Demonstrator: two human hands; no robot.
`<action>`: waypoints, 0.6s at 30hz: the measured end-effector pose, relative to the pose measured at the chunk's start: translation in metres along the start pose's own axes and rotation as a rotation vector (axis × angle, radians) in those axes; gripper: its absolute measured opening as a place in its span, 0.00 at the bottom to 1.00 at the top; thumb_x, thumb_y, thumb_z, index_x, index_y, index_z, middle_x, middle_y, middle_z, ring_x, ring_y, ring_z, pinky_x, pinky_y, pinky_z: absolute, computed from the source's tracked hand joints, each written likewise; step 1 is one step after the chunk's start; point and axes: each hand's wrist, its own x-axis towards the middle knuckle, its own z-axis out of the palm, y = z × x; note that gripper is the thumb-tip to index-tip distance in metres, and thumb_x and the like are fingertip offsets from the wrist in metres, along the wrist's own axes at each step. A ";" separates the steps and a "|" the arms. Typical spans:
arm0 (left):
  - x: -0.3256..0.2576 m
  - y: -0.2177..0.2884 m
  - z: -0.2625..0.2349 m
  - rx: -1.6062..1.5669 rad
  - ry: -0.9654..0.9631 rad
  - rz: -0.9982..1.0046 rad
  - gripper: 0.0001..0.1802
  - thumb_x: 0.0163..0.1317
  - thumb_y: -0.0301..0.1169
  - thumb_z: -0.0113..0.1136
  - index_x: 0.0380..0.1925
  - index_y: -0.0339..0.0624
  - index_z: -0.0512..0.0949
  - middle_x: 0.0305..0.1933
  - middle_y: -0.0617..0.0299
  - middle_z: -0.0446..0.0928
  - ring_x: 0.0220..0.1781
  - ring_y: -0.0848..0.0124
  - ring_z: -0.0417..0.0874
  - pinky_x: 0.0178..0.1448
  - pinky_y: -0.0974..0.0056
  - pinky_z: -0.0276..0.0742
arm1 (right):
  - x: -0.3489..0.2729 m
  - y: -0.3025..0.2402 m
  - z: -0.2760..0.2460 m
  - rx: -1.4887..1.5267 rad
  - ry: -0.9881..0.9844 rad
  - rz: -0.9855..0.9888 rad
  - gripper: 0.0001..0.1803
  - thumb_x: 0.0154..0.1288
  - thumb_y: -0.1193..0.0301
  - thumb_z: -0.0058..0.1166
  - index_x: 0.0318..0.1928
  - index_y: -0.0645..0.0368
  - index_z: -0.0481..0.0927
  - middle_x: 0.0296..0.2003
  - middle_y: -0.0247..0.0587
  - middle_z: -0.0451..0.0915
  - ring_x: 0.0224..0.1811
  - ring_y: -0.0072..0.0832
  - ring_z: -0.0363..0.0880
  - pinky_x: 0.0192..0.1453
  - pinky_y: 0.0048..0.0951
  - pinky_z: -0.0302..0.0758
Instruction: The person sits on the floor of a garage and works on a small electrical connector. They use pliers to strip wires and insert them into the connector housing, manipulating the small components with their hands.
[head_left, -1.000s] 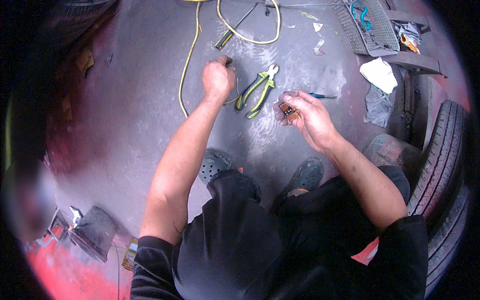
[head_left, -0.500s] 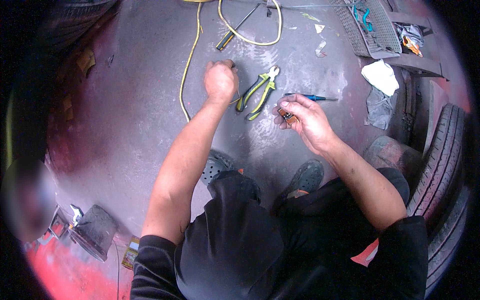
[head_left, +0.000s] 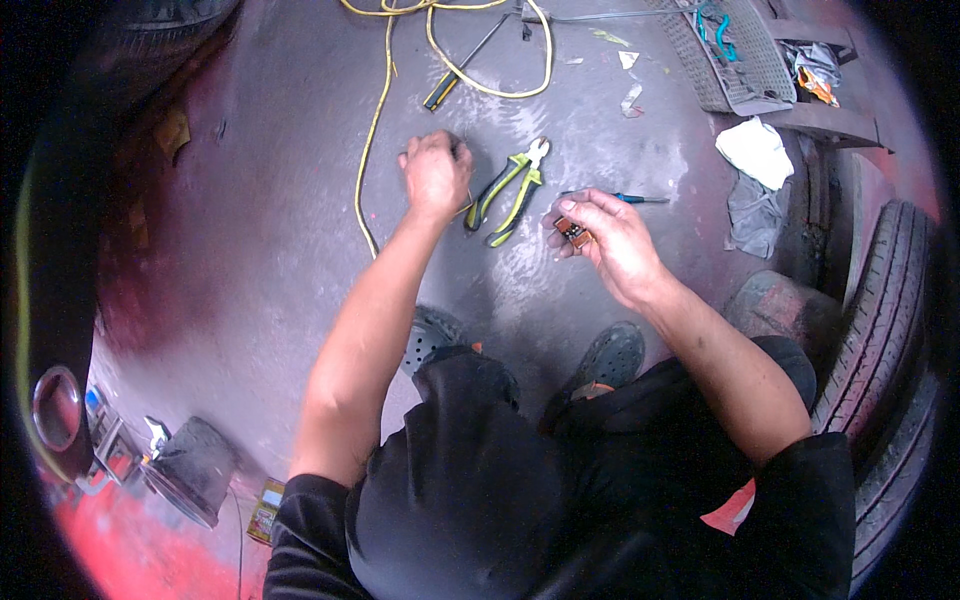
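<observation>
My right hand (head_left: 622,250) pinches a small orange-brown part (head_left: 572,232) with dark and shiny bits on it, perhaps a circuit piece. My left hand (head_left: 437,178) is curled closed above the floor, back of the hand up; what its fingers hold, if anything, is hidden. A thin yellowish strand (head_left: 464,208) shows beside that wrist. Between the hands lie diagonal cutters (head_left: 513,195) with yellow-green and black handles, jaws pointing away. A blue-handled screwdriver (head_left: 632,198) lies just beyond my right fingers, partly covered by them.
A yellow cable (head_left: 375,140) runs and loops on the left and far floor. Near it lies a long screwdriver (head_left: 440,90). On the right are a grey perforated basket (head_left: 765,85), a white cloth (head_left: 755,153) and tyres (head_left: 880,300). A dark bucket-like container (head_left: 195,465) is at lower left.
My left hand has shifted slightly down, and its fingers look a little more spread at the sides. My right hand keeps the small part. The whole view has moved slightly.
</observation>
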 end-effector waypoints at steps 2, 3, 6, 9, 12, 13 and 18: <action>-0.006 -0.009 -0.007 -0.236 0.017 -0.076 0.11 0.61 0.34 0.58 0.37 0.38 0.82 0.42 0.49 0.82 0.52 0.52 0.77 0.57 0.50 0.70 | 0.003 -0.002 -0.002 -0.057 0.026 -0.016 0.12 0.69 0.65 0.55 0.43 0.61 0.78 0.36 0.40 0.82 0.36 0.27 0.80 0.39 0.28 0.75; -0.010 -0.013 -0.010 -0.354 0.027 -0.116 0.11 0.61 0.33 0.59 0.37 0.38 0.82 0.41 0.48 0.82 0.51 0.51 0.77 0.57 0.50 0.70 | 0.006 -0.003 -0.002 -0.087 0.037 -0.024 0.12 0.69 0.64 0.56 0.41 0.61 0.79 0.34 0.39 0.82 0.34 0.26 0.80 0.38 0.27 0.74; -0.017 -0.012 -0.022 -0.407 0.058 -0.178 0.12 0.61 0.33 0.62 0.38 0.36 0.83 0.40 0.46 0.84 0.44 0.55 0.83 0.52 0.56 0.75 | 0.027 0.003 -0.006 -0.436 0.109 -0.129 0.13 0.69 0.63 0.56 0.36 0.62 0.81 0.27 0.36 0.81 0.29 0.24 0.79 0.33 0.25 0.72; -0.024 -0.010 -0.037 -0.437 0.076 -0.223 0.12 0.61 0.33 0.63 0.39 0.36 0.84 0.38 0.48 0.85 0.41 0.60 0.85 0.49 0.59 0.77 | 0.065 0.003 0.011 -0.681 0.163 -0.285 0.15 0.67 0.63 0.57 0.34 0.64 0.83 0.25 0.40 0.82 0.29 0.27 0.81 0.33 0.29 0.74; -0.026 0.000 -0.052 -0.550 0.050 -0.360 0.11 0.60 0.32 0.65 0.38 0.36 0.84 0.38 0.51 0.85 0.41 0.65 0.84 0.49 0.62 0.76 | 0.110 0.000 0.044 -0.989 0.353 -0.375 0.15 0.62 0.59 0.59 0.41 0.56 0.86 0.37 0.49 0.85 0.42 0.48 0.84 0.46 0.44 0.78; -0.032 -0.001 -0.060 -0.583 0.039 -0.429 0.11 0.60 0.32 0.66 0.38 0.36 0.84 0.38 0.53 0.85 0.41 0.66 0.84 0.49 0.62 0.76 | 0.119 -0.006 0.062 -1.106 0.347 -0.287 0.15 0.62 0.58 0.59 0.41 0.56 0.86 0.38 0.50 0.85 0.44 0.48 0.84 0.48 0.44 0.79; -0.055 -0.013 -0.079 -0.764 0.056 -0.535 0.10 0.63 0.32 0.65 0.37 0.34 0.83 0.34 0.62 0.82 0.38 0.73 0.77 0.47 0.66 0.72 | 0.148 0.004 0.093 -1.284 0.451 -0.251 0.14 0.61 0.59 0.59 0.38 0.57 0.86 0.38 0.51 0.85 0.44 0.48 0.84 0.52 0.45 0.78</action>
